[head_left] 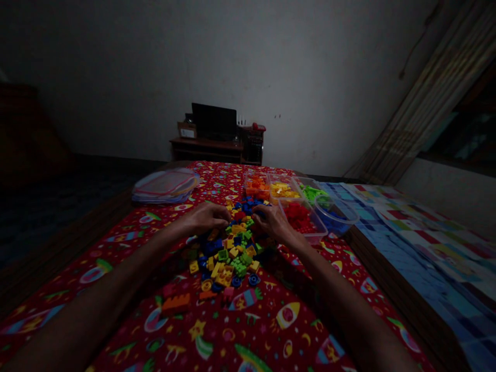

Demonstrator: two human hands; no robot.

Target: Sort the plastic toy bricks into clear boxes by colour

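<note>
A heap of mixed toy building bricks [232, 253] in yellow, green, blue and red lies on the red patterned cloth [217, 341]. At the heap's left edge, my left hand [209, 216] bends down with its fingers curled together. My right hand [272, 222] reaches into the right side of the heap, thumb and fingers drawn close. The dim light and the bricks hide whatever either hand has in its fingertips. Nearer to me lie an orange brick [176, 304] and a pink brick [228, 294], apart from the heap.
Clear tubs hold sorted bricks: orange [257, 188], yellow [284, 190], green [312, 193], red [298, 216] and blue [334, 219]. Stacked lids [166, 186] rest at the back left. A patterned bed sheet [418, 248] spreads to the right; a monitor [214, 121] stands by the wall.
</note>
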